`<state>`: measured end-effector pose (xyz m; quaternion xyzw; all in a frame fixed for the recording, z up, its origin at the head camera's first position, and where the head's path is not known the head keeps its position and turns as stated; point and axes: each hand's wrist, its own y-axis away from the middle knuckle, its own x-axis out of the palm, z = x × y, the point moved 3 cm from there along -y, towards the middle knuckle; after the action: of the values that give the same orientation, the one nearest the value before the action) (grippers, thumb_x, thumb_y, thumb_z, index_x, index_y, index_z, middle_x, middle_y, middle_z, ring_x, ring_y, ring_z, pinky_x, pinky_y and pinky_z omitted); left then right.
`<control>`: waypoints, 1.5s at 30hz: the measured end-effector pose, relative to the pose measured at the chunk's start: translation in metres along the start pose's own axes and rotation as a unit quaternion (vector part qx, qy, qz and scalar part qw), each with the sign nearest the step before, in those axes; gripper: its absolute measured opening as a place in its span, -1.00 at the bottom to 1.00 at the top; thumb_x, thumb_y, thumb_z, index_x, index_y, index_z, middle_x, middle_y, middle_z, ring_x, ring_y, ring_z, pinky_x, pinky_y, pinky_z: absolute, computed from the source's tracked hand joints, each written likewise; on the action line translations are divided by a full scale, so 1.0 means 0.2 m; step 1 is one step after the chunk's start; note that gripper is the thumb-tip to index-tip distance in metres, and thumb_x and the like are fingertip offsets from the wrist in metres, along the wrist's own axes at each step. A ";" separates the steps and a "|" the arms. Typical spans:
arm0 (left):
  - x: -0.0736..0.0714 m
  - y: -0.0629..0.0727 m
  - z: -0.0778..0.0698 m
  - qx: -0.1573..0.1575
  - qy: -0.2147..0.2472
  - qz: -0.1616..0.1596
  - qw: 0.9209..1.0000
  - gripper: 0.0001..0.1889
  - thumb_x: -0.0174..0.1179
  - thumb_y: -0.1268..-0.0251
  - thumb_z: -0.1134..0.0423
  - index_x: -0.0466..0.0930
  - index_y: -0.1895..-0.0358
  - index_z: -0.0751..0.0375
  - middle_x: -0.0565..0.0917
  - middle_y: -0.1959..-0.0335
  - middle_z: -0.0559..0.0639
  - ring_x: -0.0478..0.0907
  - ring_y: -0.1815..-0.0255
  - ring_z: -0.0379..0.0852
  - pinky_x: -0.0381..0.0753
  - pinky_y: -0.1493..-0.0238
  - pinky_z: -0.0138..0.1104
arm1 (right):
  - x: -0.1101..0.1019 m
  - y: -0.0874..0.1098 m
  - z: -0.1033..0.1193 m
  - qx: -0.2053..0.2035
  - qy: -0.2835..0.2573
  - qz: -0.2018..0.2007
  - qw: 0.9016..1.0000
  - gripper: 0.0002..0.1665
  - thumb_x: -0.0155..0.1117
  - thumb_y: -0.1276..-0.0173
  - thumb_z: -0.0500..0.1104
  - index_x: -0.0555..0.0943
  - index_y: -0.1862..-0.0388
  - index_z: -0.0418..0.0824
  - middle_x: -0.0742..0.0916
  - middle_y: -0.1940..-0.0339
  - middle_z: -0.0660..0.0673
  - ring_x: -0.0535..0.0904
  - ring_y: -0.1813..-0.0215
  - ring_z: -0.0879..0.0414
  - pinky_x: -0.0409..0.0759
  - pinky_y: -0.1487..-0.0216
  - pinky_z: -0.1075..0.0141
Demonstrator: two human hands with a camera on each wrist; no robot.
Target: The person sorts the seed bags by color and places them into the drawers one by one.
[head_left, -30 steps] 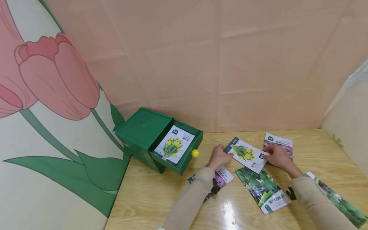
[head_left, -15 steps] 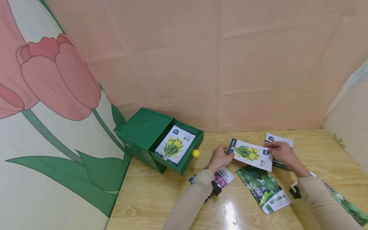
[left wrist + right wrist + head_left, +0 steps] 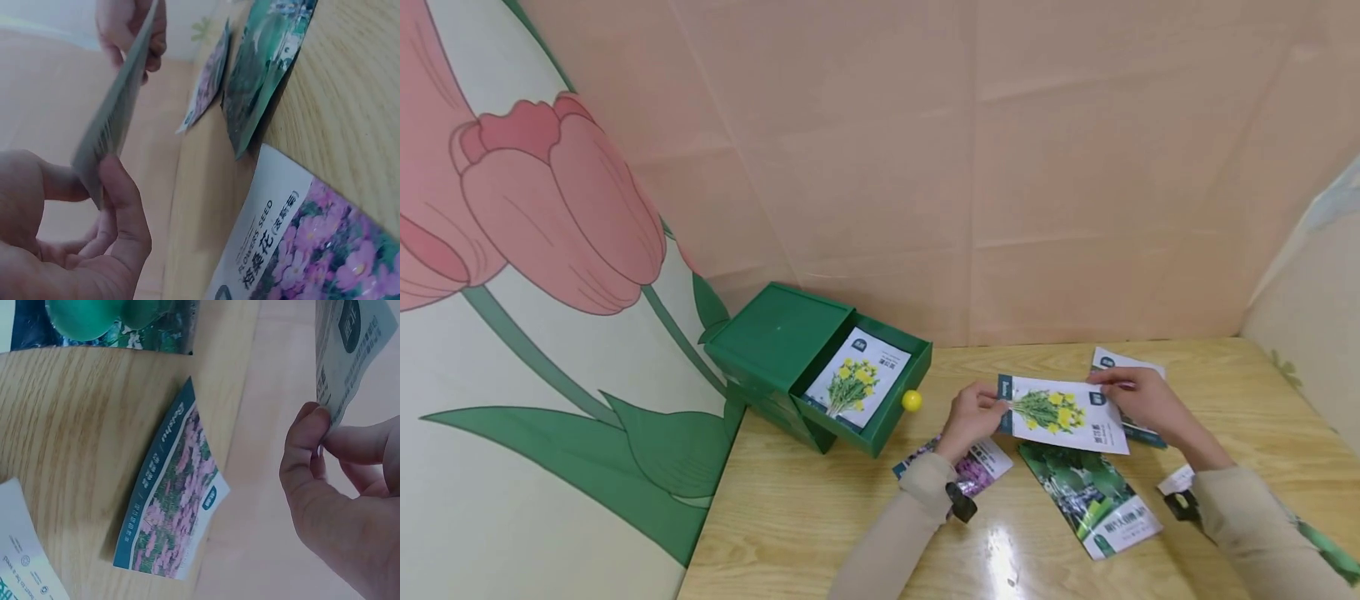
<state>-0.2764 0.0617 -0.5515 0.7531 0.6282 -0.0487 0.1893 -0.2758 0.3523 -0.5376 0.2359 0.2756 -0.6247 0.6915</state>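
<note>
A white seed packet with yellow flowers [image 3: 1056, 412] is held up between both hands, raised off the table. My left hand [image 3: 972, 419] pinches its dark-banded left end; in the left wrist view the thumb and finger [image 3: 125, 194] grip its edge. At the opposite top corner, my right hand [image 3: 1142, 404] pinches it, thumb against finger, as the right wrist view also shows. Below lies a green-leaf seed packet [image 3: 1090, 500]. A pink-flower packet [image 3: 319, 250] is partly behind the left forearm, and another pink-flower packet [image 3: 172, 494] lies behind the right hand.
On the left stands a green box [image 3: 782, 333] with its drawer [image 3: 880, 437] pulled out, a yellow knob [image 3: 912, 401] on the front. A matching yellow-flower packet [image 3: 857, 379] lies in the drawer. Another green packet [image 3: 1326, 546] is mostly under the right forearm. A pink cloth backs the table.
The held yellow-flower packet has turned to lie nearly level across the view and shifted slightly right. My right hand has moved right with its corner; the left hand has barely moved.
</note>
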 end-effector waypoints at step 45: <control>-0.14 0.40 -0.05 0.074 0.200 0.031 0.976 -0.87 0.27 -0.57 0.23 0.67 0.18 0.21 0.85 0.36 0.12 0.79 0.52 -0.05 0.87 0.33 -0.18 | -0.01 0.21 0.18 0.020 -0.117 -0.021 0.993 -0.44 0.13 -0.72 0.08 0.62 -0.20 -0.43 0.77 0.26 0.13 0.73 0.31 0.19 0.73 0.37 0.31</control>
<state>-0.2061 0.0285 -0.5148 0.7789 0.6240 0.0628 0.0052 -0.2316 0.3346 -0.5100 0.1687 0.1855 -0.6679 0.7007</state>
